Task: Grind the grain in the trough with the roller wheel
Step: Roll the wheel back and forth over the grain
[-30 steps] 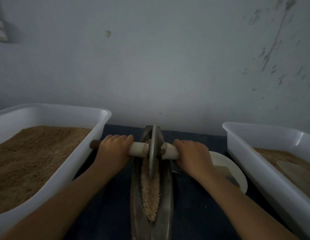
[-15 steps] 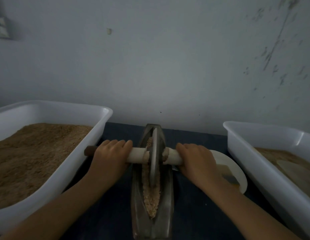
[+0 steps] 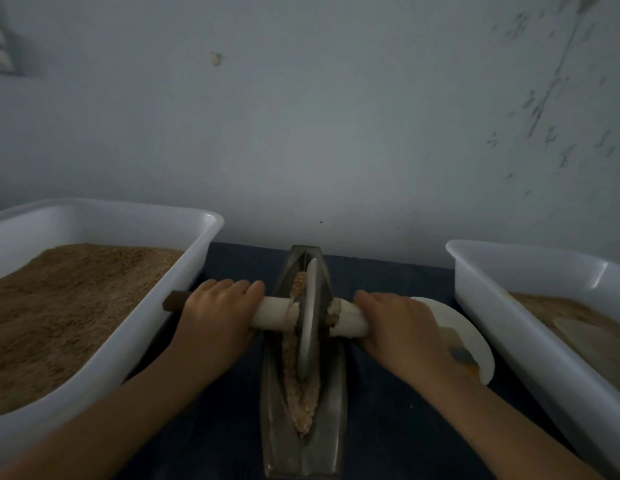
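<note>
Where the dark blue table (image 3: pixel 398 441) meets the wall (image 3: pixel 336 116), the pale plaster runs up flat and matte, scuffed with grey streaks toward the upper right and marked by one small chip high up. A long, boat-shaped metal trough (image 3: pixel 331 427) lies lengthwise on the table, pointing away toward the wall, its dull grey sides sloping into a narrow channel. Coarse, tan crushed grain (image 3: pixel 303 407) fills that channel in a tapering strip. The thin metal disc of the roller wheel (image 3: pixel 309 320) stands upright in the channel, about midway along the trough, on a smooth cream axle with a brown wooden end.

The left hand (image 3: pixel 216 318) curls its fingers over the axle left of the disc; the right hand (image 3: pixel 398 329) wraps the axle on the other side, both gripping firmly.

A white plastic tub (image 3: pixel 197 258) of fine brown meal sits at the left, and a second white tub (image 3: pixel 509 327) at the right (its contents are dim, possibly similar meal). A round white plate (image 3: pixel 471 337) lies partly behind the right wrist.
</note>
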A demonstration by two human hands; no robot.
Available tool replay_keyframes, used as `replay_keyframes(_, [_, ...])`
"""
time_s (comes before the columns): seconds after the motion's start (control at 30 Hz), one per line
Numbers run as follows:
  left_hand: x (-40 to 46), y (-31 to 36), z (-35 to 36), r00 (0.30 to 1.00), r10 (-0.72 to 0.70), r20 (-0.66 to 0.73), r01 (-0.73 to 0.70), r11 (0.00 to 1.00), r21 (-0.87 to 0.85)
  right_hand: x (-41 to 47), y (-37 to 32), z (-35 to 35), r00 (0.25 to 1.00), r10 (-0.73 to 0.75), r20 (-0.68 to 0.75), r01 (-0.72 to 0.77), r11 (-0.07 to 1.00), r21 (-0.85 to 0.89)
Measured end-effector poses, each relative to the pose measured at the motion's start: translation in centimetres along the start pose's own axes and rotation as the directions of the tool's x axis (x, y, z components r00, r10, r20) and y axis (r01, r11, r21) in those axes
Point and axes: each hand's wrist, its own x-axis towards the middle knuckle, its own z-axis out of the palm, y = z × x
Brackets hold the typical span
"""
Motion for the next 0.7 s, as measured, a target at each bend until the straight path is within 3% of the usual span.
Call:
replay_keyframes(0.1, [1.5,-0.5,1.5,0.999,-0.04,0.009,0.04,0.999,-0.003,2.2,0.7,1.1,0.999,0.009,-0.053,-0.011,0.999,-0.035])
replay_keyframes(0.33, [5.1,-2.0,3.8,0.988,-0.107,0.109,0.098,0.991,0.088,5.6,2.0,2.5,0.998,0.065,-0.014,-0.066,0.995,-0.074])
replay_keyframes(0.43, [4.5,-1.5,3.5,0.989,-0.122,0.085,0.116,0.99,0.075,5.0,1.8,2.4,0.998,0.052,-0.02,-0.054,0.995,-0.083])
replay_keyframes(0.6, [0.8,-0.4,1.2,1.0,-0.023,-0.014,0.023,1.0,-0.01,2.1,0.5,0.9,0.999,-0.019,-0.049,0.017,0.999,-0.037])
replay_keyframes(0.7, [-0.8,0.1,-0.5,1.0,0.014,-0.009,-0.014,1.0,-0.018,-0.1,-0.2,-0.3,1.0,-0.014,0.017,0.014,1.0,0.003])
